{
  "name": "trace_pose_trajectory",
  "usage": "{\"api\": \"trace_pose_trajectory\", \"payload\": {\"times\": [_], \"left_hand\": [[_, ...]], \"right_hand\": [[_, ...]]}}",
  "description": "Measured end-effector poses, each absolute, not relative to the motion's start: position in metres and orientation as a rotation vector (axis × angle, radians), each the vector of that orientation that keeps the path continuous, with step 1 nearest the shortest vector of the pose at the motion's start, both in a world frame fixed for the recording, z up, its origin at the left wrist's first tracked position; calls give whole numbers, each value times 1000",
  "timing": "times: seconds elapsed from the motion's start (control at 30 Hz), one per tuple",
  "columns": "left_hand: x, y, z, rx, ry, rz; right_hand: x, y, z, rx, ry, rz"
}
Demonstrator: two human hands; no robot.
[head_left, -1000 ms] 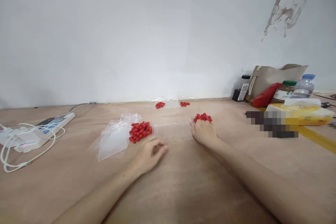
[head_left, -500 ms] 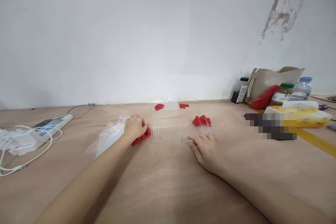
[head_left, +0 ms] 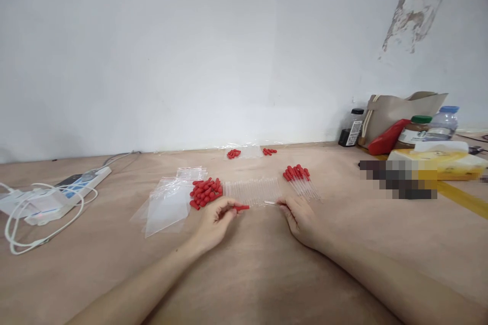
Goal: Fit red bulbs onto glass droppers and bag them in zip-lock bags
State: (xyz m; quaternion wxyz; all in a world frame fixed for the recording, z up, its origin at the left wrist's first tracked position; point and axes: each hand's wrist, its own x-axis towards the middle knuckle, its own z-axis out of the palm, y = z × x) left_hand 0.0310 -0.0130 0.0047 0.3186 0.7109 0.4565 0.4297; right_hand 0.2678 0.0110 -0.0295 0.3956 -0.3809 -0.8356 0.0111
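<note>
Between the thumb and fingers of my left hand is a red rubber dropper bulb, pointing right. My right hand pinches a thin clear glass tube whose free end points left, toward the bulb; the two are apart. Behind my hands lies a row of clear glass tubes, side by side. A pile of red bulbs sits just left of the row. Beyond my right hand rests a fanned bunch of droppers, red bulbs fitted on their tubes.
Clear zip bags lie left of the bulb pile. A power strip with white cables is at the far left. More red bulbs lie near the wall. At right stand a dark bottle, a grey bag and a tissue pack.
My left hand has come from the bulb pile toward me and to the right, carrying one red bulb. The tube in my right hand has turned more level.
</note>
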Motion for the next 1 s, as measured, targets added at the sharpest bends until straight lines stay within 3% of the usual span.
{"api": "trace_pose_trajectory", "payload": {"times": [0.2, 0.57, 1.0], "left_hand": [[40, -11, -15, 1660, 1148, 1061], [40, -18, -11, 2136, 1205, 1009], [45, -19, -8, 2153, 1181, 1005]], "right_hand": [[260, 4, -24, -913, -2168, 41], [253, -5, -20, -883, -2204, 178], [250, -8, -18, -885, -2203, 139]]}}
